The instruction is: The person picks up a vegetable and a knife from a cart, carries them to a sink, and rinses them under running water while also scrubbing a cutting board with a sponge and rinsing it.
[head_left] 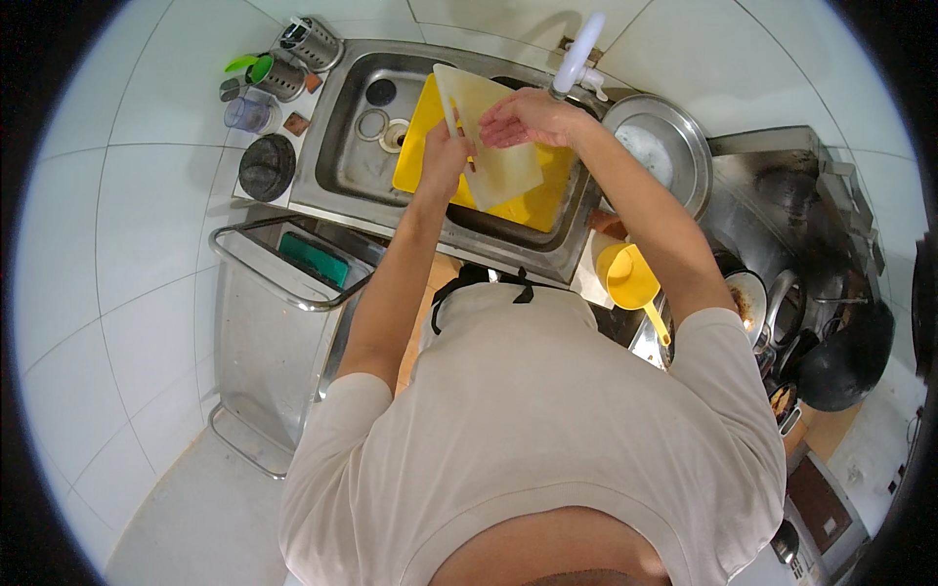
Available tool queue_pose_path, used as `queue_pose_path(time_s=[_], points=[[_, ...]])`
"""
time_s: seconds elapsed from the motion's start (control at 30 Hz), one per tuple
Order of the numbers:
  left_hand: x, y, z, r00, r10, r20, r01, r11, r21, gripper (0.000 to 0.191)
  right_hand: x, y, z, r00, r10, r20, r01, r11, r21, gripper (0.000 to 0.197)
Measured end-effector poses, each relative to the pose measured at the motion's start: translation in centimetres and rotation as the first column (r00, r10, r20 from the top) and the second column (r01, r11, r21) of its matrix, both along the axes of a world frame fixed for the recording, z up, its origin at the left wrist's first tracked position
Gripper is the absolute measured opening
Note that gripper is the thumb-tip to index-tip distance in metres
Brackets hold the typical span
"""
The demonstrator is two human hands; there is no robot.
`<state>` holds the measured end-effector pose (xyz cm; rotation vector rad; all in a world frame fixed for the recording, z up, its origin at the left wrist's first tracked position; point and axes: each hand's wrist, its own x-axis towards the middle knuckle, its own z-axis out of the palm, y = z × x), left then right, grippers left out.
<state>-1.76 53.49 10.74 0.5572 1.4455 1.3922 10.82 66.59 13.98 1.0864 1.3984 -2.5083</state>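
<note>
Over a double stainless-steel sink (344,192), my left hand (445,157) grips the left edge of a translucent white plastic sheet or board (506,172), tilted upright. My right hand (529,119), fingers loosely extended, is at the board's upper right face; whether it touches cannot be told. Beneath lies a yellow plastic tray or board (414,139), resting across the sink basins. A white tap (579,55) rises just above my right wrist. In the left basin sit a black round stopper (380,91) and a ring by the drain (372,124).
A metal basin with suds (695,157) and a yellow dipper (632,282) are on the right, with pans and a black wok (846,359) beyond. Perforated steel holders (316,44), a plastic cup (245,115) and a dark round object (267,168) stand left, above a metal trolley (271,344).
</note>
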Motion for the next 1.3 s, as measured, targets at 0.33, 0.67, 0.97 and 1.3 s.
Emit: queue_pose_path(time_s=[0.33, 0.67, 0.97, 1.3], points=[[0.1, 1.8, -0.3, 0.995, 0.078, 0.065, -0.082, 0.995, 0.057, 0.046, 1.5, -0.4, -0.2, 0.966, 0.215, 0.147, -0.220, 0.975, 0.019, 0.028], [0.6, 2.6, 0.7, 0.982, 0.140, 0.128, -0.159, 0.975, 0.153, 0.028, 2.2, -0.7, 0.0, 0.930, 0.251, 0.270, -0.312, 0.926, 0.215, 0.043], [4.2, 4.1, 1.3, 0.995, 0.033, 0.098, -0.025, 0.996, -0.085, 0.053, 4.5, -3.4, -0.1, 0.999, 0.019, -0.050, 0.003, 0.909, 0.416, 0.048], [8.7, -0.9, 1.3, 0.894, -0.073, 0.443, 0.122, 0.989, -0.083, 0.052, 9.6, -10.1, 1.8, 0.987, -0.145, -0.064, 0.127, 0.480, 0.868, 0.050]])
